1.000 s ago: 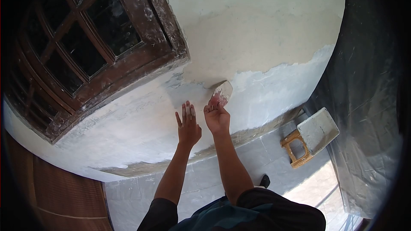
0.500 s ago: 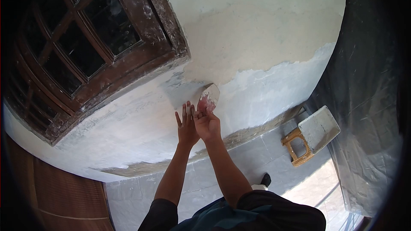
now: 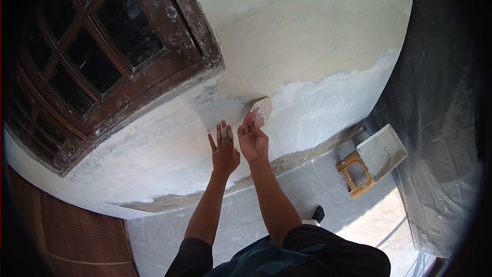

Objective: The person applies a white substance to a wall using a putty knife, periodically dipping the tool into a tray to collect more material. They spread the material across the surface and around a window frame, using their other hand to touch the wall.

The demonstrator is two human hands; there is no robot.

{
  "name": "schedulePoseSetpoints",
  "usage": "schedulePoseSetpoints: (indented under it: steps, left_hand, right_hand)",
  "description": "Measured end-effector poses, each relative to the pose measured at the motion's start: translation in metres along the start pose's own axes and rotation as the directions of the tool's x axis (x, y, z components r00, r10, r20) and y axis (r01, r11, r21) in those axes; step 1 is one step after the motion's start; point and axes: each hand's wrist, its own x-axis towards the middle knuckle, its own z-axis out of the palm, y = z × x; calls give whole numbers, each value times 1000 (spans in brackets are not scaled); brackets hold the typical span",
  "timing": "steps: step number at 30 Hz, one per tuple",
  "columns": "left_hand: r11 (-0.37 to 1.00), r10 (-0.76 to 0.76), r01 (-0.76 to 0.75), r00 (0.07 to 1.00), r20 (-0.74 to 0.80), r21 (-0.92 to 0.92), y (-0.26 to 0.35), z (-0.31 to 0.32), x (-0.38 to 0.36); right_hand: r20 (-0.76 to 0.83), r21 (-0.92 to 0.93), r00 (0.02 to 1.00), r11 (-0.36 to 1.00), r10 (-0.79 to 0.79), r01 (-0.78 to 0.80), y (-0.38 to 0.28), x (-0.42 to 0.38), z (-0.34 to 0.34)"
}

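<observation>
My right hand [image 3: 254,145] is closed round the lower end of a flat trowel [image 3: 261,111], reddish and smeared with pale plaster. Its blade points up and lies close against the wall [image 3: 300,118], where white plaster covers the lower part. Just to the left, my left hand [image 3: 224,152] is spread with its fingers stretched upward, palm toward the same white surface, holding nothing. A small gap separates the two hands.
A brown wooden window [image 3: 128,79] with glass panes is set in the wall at upper left. At right, a plaster-coated tray [image 3: 382,154] stands by a yellowish stool [image 3: 353,174] on the grey tiled floor [image 3: 238,231]. Plastic sheeting [image 3: 435,174] hangs beyond them.
My right hand has shifted slightly right with the trowel, which now tilts more to the right, and has moved apart from my left hand. The left hand stays nearly still.
</observation>
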Motion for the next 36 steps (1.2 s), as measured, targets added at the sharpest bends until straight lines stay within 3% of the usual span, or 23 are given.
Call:
schedulePoseSetpoints:
  steps: [3, 7, 10, 16, 19, 21, 22, 24, 29, 31, 34, 36]
  left_hand:
    - [999, -8, 7, 1000, -30, -39, -3, 11, 2]
    - [998, -18, 13, 997, -79, -62, -1, 16, 2]
    - [1000, -19, 19, 999, -26, 7, 1, 15, 2]
    - [1000, -23, 21, 998, -59, -23, 1, 21, 3]
    - [999, -33, 32, 998, -58, -16, 1, 21, 2]
    - [981, -46, 38, 998, 38, 191, 3, 15, 4]
    - [981, -44, 36, 998, 38, 190, 4, 15, 4]
    - [998, -57, 57, 998, 5, -12, 6, 14, 5]
    - [999, -46, 46, 999, -23, 23, 1, 20, 4]
    - [999, -50, 50, 999, -9, -2, 4, 17, 4]
    - [998, -63, 63, 998, -7, -16, 5, 18, 4]
    - [999, -11, 15, 995, -97, 36, 2, 23, 2]
  right_hand:
    - [-94, -91, 992, 991, 85, -93, 10, -1, -1]
    - [-107, -83, 993, 994, 58, -67, 6, -14, 5]
    - [-8, -49, 999, 998, 33, -34, -1, -2, -2]
    - [-162, -146, 983, 983, 85, -109, 11, -24, 12]
    - [-65, -77, 995, 994, 70, -75, -2, -9, 3]
    - [-74, -67, 996, 997, 44, -49, -3, 2, 6]
    - [-73, -67, 996, 997, 41, -46, 0, 1, 5]
    - [-118, -137, 986, 982, 115, -131, 8, -6, 9]
    - [-89, -69, 994, 995, 66, -72, 2, -14, 4]
    - [29, -71, 995, 993, 93, -91, -3, -3, 0]
    - [-83, -81, 983, 982, 162, -169, 6, -4, -10]
    - [-112, -153, 981, 972, 161, -177, 4, -15, -12]
